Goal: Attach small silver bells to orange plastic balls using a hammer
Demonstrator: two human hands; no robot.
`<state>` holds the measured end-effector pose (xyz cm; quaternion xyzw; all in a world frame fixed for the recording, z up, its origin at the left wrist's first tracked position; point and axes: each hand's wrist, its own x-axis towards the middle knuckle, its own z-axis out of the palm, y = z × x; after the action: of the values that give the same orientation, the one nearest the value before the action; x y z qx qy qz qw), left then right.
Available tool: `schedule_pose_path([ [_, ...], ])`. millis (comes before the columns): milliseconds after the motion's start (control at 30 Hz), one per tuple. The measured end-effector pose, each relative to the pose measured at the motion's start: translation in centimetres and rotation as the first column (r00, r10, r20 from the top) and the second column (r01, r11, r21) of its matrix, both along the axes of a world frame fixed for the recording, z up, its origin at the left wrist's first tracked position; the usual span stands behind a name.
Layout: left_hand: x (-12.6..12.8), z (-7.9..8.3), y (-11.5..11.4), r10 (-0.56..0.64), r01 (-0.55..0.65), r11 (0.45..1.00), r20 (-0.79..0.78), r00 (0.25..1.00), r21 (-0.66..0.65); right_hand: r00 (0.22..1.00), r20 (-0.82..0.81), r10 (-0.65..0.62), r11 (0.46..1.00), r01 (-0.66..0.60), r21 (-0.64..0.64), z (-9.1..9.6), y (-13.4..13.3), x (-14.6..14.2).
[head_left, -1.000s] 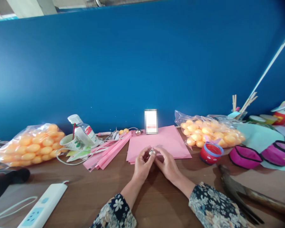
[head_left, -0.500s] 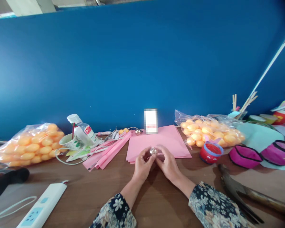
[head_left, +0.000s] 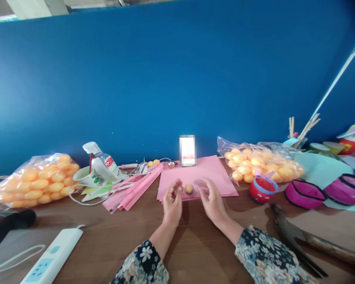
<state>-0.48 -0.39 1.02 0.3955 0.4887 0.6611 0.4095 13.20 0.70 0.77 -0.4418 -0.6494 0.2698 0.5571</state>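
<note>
A small round ball (head_left: 189,189), tan and shiny, sits on the front part of a pink paper stack (head_left: 205,169), between my two hands. My left hand (head_left: 173,202) is just left of the ball, fingers loosely curled and apart, with nothing visible in it. To the right, my right hand (head_left: 212,201) is also apart from the ball, its fingers curved and spread from the thumb. A faint greyish patch shows by its fingertips, too unclear to name. A silvery ball (head_left: 171,163) lies farther back on the paper's left corner.
Pink paper strips (head_left: 133,191), a tilted bottle (head_left: 106,163) and a bag of orange balls (head_left: 44,179) lie left. Rightward are another bag of orange balls (head_left: 258,163), a red cup (head_left: 262,190), purple fabric pieces (head_left: 305,194) and a wooden-handled tool (head_left: 322,242). A power strip (head_left: 55,256) is front left.
Both hands have let go of the ball and moved apart, the left one to the left, the right one slightly rightward. The ball looked silvery before and looks tan now.
</note>
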Motion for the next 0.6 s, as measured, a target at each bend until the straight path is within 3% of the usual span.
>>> schedule_pose_path([
  [167, -0.14, -0.69, 0.55, 0.108, -0.115, 0.992, 0.122, 0.987, 0.055, 0.995, 0.043, -0.087, 0.996, 0.086, 0.028, 0.41, -0.2, 0.18],
  [267, -0.11, -0.7, 0.64, 0.112, -0.12, 0.992, 0.156, 0.981, 0.041, 0.993, 0.106, -0.048, 0.999, 0.047, 0.02, 0.75, -0.47, 0.19],
  [367, -0.08, -0.59, 0.6, 0.102, -0.109, 0.993, 0.151, 0.983, 0.042, 0.989, 0.148, -0.018, 1.0, 0.014, 0.027, 0.98, -0.67, 0.2],
  [600, -0.06, -0.73, 0.88, 0.123, -0.13, 0.989, 0.095, 0.988, 0.074, 0.973, 0.201, -0.114, 0.989, 0.091, 0.12, 0.66, -0.4, 0.6],
])
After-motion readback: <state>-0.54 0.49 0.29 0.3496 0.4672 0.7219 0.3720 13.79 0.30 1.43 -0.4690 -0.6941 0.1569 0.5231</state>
